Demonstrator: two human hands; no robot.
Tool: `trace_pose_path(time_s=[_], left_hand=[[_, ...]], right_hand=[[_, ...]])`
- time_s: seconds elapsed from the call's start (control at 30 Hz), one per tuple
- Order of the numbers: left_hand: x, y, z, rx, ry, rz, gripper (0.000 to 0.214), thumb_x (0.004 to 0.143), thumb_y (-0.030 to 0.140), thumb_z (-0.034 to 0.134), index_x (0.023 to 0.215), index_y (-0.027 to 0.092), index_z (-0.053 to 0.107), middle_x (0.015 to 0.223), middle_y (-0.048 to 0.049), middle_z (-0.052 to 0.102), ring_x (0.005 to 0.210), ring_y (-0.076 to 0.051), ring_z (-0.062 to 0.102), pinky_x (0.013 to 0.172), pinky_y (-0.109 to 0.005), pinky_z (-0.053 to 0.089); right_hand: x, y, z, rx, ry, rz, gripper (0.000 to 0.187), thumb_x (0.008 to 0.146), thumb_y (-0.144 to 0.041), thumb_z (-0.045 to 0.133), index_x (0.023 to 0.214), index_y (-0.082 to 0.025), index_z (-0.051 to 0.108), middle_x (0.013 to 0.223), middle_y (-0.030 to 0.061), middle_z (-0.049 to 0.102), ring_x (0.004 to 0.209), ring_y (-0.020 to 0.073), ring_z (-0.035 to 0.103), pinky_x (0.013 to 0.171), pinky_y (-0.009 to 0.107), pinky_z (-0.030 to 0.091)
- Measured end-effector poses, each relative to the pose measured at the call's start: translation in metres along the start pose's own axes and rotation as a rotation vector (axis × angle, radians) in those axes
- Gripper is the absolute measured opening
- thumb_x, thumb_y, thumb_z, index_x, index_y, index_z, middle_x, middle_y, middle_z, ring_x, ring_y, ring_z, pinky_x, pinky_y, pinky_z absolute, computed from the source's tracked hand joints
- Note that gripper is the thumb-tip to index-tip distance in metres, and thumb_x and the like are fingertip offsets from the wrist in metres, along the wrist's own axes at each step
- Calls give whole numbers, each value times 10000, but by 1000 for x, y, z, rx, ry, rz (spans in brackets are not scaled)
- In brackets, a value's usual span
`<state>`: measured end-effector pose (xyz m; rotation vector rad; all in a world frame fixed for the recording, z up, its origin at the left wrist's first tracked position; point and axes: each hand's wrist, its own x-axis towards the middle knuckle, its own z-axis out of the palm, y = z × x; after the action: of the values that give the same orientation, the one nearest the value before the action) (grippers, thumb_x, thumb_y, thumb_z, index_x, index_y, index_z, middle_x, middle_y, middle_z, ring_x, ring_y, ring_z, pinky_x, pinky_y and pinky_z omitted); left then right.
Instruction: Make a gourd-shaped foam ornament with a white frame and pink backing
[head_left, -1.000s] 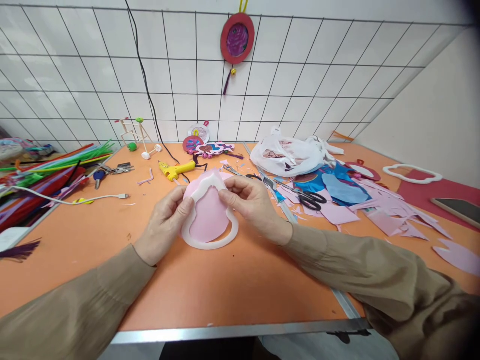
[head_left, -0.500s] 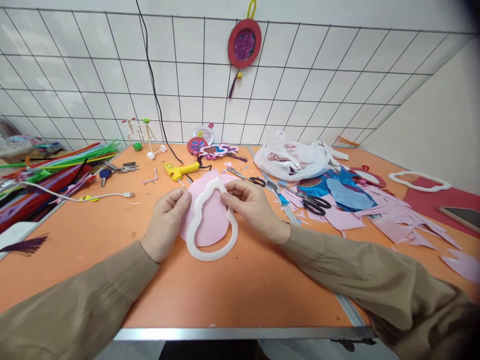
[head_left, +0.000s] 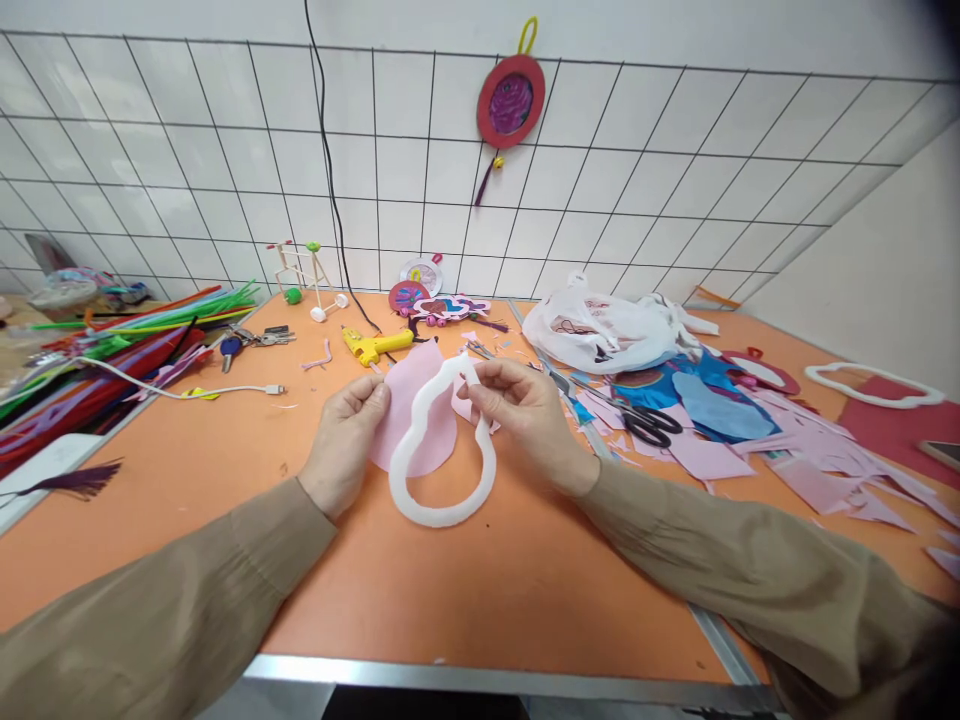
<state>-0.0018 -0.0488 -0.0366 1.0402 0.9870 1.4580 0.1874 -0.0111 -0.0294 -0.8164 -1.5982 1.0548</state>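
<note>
My left hand pinches the left edge of a pink paper cutout between thumb and fingers. My right hand is closed on the upper right side of a white gourd-shaped foam frame. The frame hangs in front of the pink cutout and overlaps its right part, with its wide round end pointing down toward me. Part of the cutout shows through the frame's opening. Another bit of pink paper is visible beside my right fingertips, and I cannot tell whether my right hand holds it too.
Behind my hands lies a yellow glue gun. To the right are black-handled scissors, pink paper scraps and a white plastic bag. Pipe cleaners, keys and a white cable occupy the left side of the orange table.
The white frame has slid right and down relative to the pink cutout, so they overlap less. My hands have drawn slightly apart, and the head view has shifted a little left.
</note>
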Motion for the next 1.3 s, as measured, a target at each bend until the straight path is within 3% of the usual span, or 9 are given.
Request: trace_pose_path(time_s=[0.1,0.17,0.27,0.4,0.5,0.87,1.03,1.23,1.3], left_hand=[[-2,0,3,-74,-16,-58,281,692,408,783,782,161,684,670,-12,678,574,-129,570,584,-247,456],[-5,1,6,-109,-11,-88,275,660,385,808,748,157,683,634,8,651,539,-103,531,542,-221,420],[-9,2,12,-141,-2,-113,275,613,352,838,736,154,692,621,17,634,532,-88,505,522,-207,392],[-11,4,14,-150,-8,-130,308,587,376,852,734,152,698,630,10,636,538,-91,504,523,-208,387],[-11,4,12,-131,-27,-97,316,585,394,854,700,152,686,609,16,614,529,-87,488,511,-204,369],[-10,0,7,-36,-53,-13,277,736,445,734,757,171,702,591,10,585,522,-112,474,496,-227,356],[-10,-2,6,-2,-129,64,290,779,411,734,967,190,734,807,-30,712,718,-146,604,673,-237,470],[-11,-3,7,26,-130,81,280,781,401,736,958,184,737,830,-35,725,711,-138,606,670,-226,479],[-11,-2,7,33,-123,83,281,773,411,740,935,181,736,811,-35,721,695,-138,600,657,-226,478]], right_hand=[[-1,-5,4,-128,20,-129,130,790,-323,664,800,-194,648,799,35,640,648,135,561,573,285,453],[2,-7,6,-216,71,-205,109,777,-307,673,761,-201,656,916,67,654,829,184,598,682,324,478],[6,-8,7,-213,78,-201,120,753,-311,684,736,-193,661,1086,98,649,1030,234,588,786,362,486],[9,-10,6,-80,-5,-39,175,750,-343,675,777,-170,657,818,54,660,771,176,614,642,309,494],[9,-15,7,-56,-2,-11,194,729,-348,695,766,-164,650,718,23,630,675,149,584,562,276,468],[10,-15,6,-32,0,-34,194,724,-336,704,792,-165,644,752,18,636,625,123,565,545,264,456],[7,-17,7,-39,-6,-55,193,735,-322,703,810,-156,637,774,24,637,636,122,571,528,252,458],[5,-16,10,53,-3,-65,369,732,-285,711,1074,-187,612,736,-16,616,614,117,576,529,249,468],[6,-16,10,57,1,-54,383,727,-298,715,1084,-188,630,743,-10,625,614,119,577,524,250,467]])
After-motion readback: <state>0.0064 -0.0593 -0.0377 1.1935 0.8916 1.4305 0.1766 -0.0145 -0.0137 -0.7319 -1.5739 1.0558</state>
